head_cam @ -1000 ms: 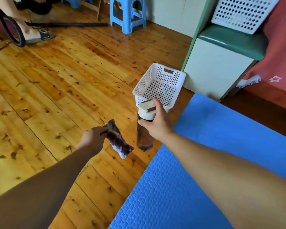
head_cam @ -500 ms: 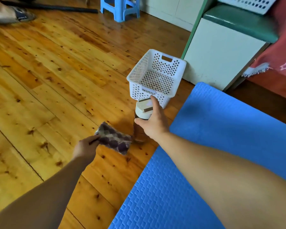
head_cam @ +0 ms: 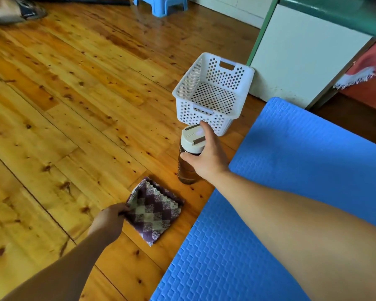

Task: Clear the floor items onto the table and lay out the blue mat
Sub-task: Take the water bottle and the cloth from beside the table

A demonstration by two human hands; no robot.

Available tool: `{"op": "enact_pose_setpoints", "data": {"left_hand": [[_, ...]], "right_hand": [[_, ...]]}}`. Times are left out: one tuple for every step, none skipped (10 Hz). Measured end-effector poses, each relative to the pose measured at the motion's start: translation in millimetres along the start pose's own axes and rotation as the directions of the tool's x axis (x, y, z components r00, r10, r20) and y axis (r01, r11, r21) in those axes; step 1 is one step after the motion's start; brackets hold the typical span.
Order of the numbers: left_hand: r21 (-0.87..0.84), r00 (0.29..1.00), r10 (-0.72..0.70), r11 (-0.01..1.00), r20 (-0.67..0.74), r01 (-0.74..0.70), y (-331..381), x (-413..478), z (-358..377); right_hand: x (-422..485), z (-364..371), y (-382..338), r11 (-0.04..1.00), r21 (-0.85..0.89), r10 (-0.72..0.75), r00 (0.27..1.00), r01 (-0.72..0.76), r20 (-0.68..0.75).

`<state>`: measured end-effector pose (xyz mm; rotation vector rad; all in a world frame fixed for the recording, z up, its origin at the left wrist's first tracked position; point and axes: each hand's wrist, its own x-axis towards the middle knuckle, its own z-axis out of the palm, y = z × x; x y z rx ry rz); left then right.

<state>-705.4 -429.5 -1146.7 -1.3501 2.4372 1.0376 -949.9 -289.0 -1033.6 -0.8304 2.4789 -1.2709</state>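
Two grips engaged, my left grip [head_cam: 109, 220] pinching checked cloth [head_cam: 154, 211] corner, my right grip [head_cam: 206, 158] clasping bottle [head_cam: 184, 171], basket [head_cam: 188, 79] at its twelve o'clock.

I'm seeing four things on the floor [head_cam: 74, 105].
Checked cloth [head_cam: 154, 210] is lying flat, brown bottle [head_cam: 185, 170] is standing upright beside white basket [head_cam: 224, 77], blue mat [head_cam: 302, 159] is lying spread alongside.

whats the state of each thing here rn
bottle: upright, cap shut, gripped by right hand
cloth: folded, on floor, left hand pinching its corner
basket: upright, empty
mat: unrolled flat on floor
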Motion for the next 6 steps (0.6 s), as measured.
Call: {"op": "enact_pose_setpoints", "data": {"left_hand": [[0.034,0.998,0.044,0.998,0.04,-0.045,2.5,-3.9,1.4],[0.17,0.992,0.112,0.978,0.052,-0.12,4.8,-7.6,1.9],[0.319,0.975,0.193,0.922,0.113,-0.22,7.8,-9.9,2.0],[0.367,0.966,0.195,0.897,0.172,-0.246,13.1,-9.5,0.4],[0.367,0.963,0.197,0.895,0.183,-0.253,22.9,-8.6,-8.3],[0.355,0.963,0.211,0.898,0.17,-0.26,40.9,-19.8,-31.0]], "right_hand": [[-3.4,-2.5,1.4,1.0,-0.001,0.004,1.0,-0.004,0.011],[-7.0,-3.1,1.3,1.0,0.011,0.008,0.999,-0.008,0.04],[-6.9,-6.2,-3.2,1.0,-0.024,0.021,0.998,-0.02,0.064],[-9.3,-12.1,-8.7,0.999,-0.039,0.008,0.996,-0.004,0.088],[-9.8,-24.8,-18.9,0.997,-0.067,-0.035,0.993,0.043,0.117],[-14.2,-49.7,-38.7,0.967,-0.251,0.017,0.982,0.032,0.19]]}}
